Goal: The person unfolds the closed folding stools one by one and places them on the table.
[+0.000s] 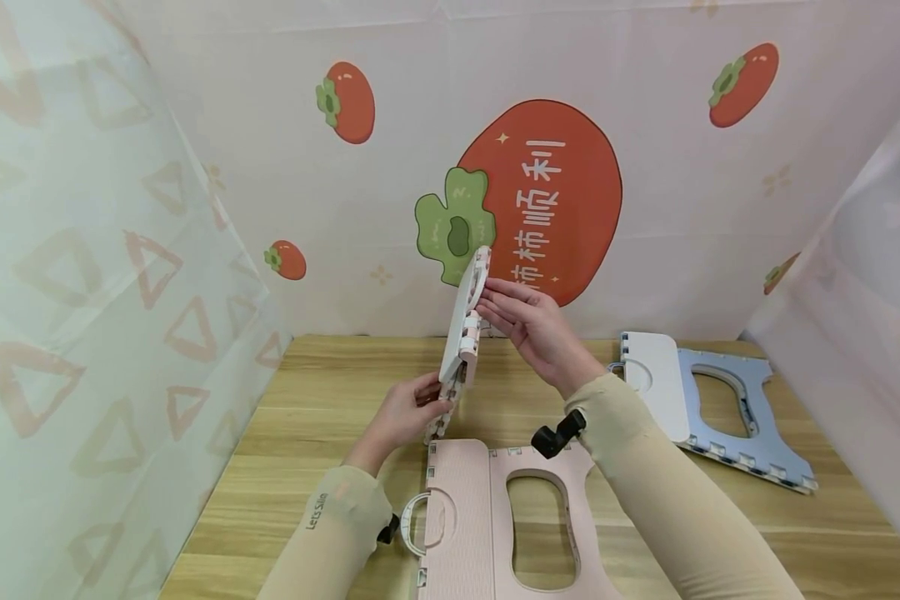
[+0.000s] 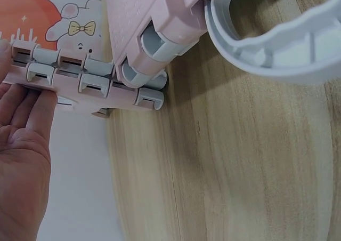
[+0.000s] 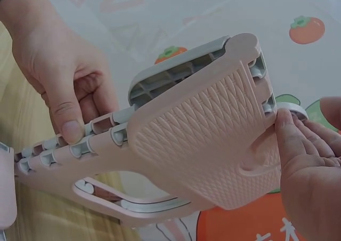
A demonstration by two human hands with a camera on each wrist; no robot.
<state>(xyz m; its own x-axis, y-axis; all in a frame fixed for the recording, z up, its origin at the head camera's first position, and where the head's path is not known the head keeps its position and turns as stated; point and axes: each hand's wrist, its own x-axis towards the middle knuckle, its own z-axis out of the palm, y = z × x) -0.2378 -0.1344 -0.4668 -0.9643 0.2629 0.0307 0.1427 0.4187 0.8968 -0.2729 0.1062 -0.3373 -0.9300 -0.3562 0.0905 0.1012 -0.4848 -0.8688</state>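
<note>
A pink-and-white folding stool (image 1: 465, 325), mostly folded flat, stands tilted on edge in the air over the table's far side. My left hand (image 1: 408, 412) pinches its lower leg edge, thumb on one side and fingers on the other. In the right wrist view, the left thumb (image 3: 72, 129) presses on the hinged edge. My right hand (image 1: 536, 329) touches the upper end with extended fingertips, right beside the white carry handle (image 3: 294, 111). Its thumb is apart from the stool. The textured pink seat (image 3: 202, 129) faces the right wrist camera.
Another pink folding stool (image 1: 465, 517) lies folded flat in front, its white handle (image 2: 277, 54) sticking out left. A blue-and-white folding stool (image 1: 727, 408) lies at the right. The wooden table (image 1: 307, 417) meets a fabric backdrop (image 1: 270, 167) at back and sides.
</note>
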